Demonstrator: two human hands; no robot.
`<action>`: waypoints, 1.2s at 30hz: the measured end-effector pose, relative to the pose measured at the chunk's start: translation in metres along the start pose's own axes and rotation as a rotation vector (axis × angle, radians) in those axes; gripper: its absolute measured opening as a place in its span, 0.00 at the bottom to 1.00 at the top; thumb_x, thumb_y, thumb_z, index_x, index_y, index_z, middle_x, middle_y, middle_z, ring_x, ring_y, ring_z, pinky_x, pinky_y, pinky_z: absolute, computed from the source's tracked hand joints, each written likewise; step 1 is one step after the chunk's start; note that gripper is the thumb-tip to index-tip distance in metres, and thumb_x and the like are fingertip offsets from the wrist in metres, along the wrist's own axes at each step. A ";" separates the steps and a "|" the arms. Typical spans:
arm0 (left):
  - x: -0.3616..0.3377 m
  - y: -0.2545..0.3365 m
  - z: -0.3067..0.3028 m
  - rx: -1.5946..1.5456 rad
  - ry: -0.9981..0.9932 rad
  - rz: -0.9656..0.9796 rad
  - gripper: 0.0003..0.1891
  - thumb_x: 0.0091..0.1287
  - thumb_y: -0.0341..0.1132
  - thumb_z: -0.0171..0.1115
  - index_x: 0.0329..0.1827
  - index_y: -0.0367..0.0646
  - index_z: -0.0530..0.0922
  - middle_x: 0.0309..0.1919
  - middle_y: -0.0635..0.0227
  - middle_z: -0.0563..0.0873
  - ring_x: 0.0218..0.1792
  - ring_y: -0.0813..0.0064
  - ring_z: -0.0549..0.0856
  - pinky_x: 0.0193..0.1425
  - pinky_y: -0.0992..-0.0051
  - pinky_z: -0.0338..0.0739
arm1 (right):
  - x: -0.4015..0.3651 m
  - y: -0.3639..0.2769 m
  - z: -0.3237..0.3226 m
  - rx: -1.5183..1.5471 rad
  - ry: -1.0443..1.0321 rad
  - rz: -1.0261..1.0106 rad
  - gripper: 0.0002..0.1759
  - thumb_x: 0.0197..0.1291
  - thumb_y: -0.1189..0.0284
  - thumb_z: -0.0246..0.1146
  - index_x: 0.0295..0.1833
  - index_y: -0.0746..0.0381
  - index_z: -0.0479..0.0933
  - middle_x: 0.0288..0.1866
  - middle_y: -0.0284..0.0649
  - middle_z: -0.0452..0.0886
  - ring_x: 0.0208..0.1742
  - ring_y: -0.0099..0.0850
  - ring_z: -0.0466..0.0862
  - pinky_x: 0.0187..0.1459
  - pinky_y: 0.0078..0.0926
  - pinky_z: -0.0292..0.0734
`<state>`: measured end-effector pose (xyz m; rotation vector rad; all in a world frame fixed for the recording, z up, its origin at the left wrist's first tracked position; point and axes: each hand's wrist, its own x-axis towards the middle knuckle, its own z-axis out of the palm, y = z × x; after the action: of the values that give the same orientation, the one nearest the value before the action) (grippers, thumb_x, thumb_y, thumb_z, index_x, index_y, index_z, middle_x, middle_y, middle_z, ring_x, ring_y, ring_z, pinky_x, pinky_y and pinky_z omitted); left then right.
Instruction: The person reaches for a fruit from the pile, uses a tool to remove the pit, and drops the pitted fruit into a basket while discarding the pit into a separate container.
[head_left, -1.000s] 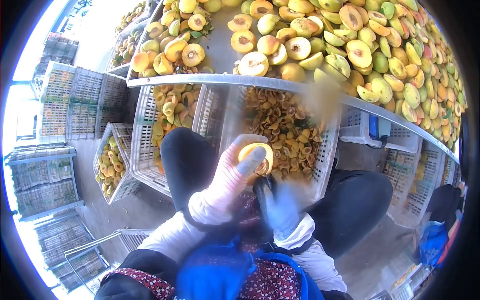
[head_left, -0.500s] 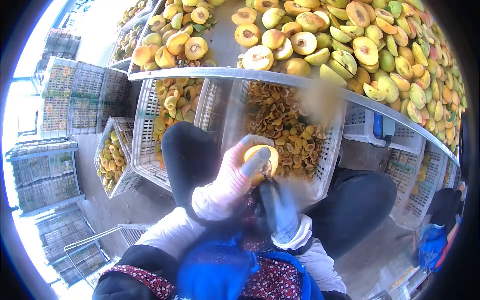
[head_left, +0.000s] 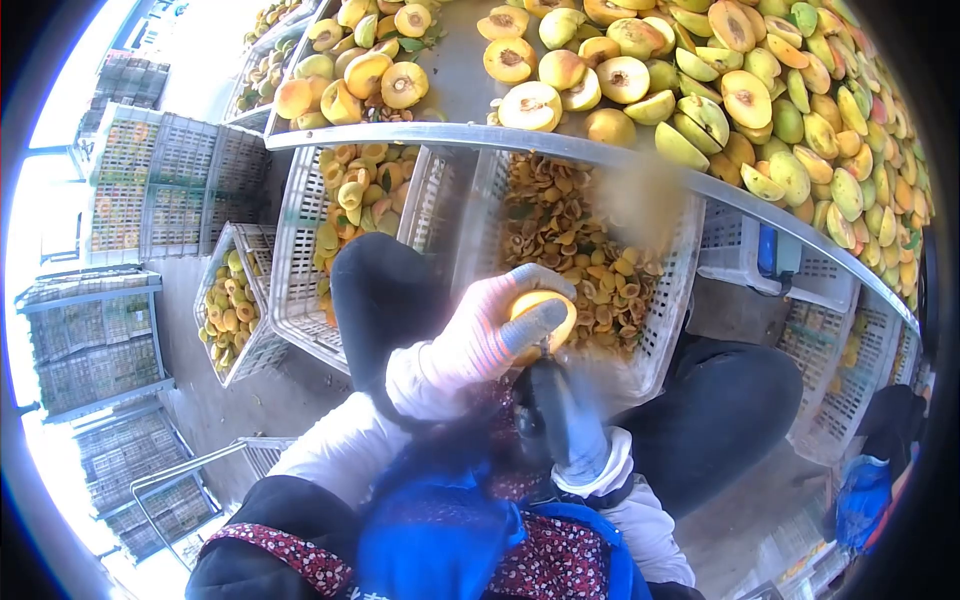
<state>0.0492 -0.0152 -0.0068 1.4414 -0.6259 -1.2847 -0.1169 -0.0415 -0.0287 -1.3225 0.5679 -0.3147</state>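
Note:
My left hand (head_left: pixel 485 325), in a pale knitted glove with grey fingertips, is closed round a yellow peach half (head_left: pixel 529 301), the thumb pressed across its face. Just below it is my right hand (head_left: pixel 575 425), in a blue and black glove blurred by motion. Its fingers are wrapped round a small dark tool (head_left: pixel 545 348), whose tip is against the peach's lower edge; most of the tool is hidden. Both hands are above my lap, in front of a white crate (head_left: pixel 668 310) heaped with brown pit pieces and peach scraps (head_left: pixel 580 270).
A metal-edged table (head_left: pixel 450 132) bears many peach halves (head_left: pixel 745 100). Under it, left, another crate (head_left: pixel 290 290) holds peach pieces; a smaller crate (head_left: pixel 265 340) of fruit stands beside it. Stacked crates (head_left: pixel 150 190) line the far left. A person in blue (head_left: pixel 865 490) is at right.
Both hands and the peach half have shifted slightly right in the view, as has the whole scene. The grip on the peach stays the same.

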 end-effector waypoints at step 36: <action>0.097 0.084 -0.067 1.366 0.678 0.397 0.20 0.58 0.47 0.68 0.48 0.45 0.80 0.38 0.57 0.85 0.40 0.57 0.84 0.46 0.64 0.78 | 0.032 0.007 0.000 1.100 -0.014 0.701 0.24 0.65 0.43 0.53 0.39 0.54 0.70 0.19 0.27 0.65 0.14 0.19 0.60 0.15 0.16 0.54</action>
<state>0.1595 -0.1025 0.0249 2.4531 -1.3069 0.1698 -0.0915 -0.0568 -0.0418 -0.0333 0.6602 -0.0016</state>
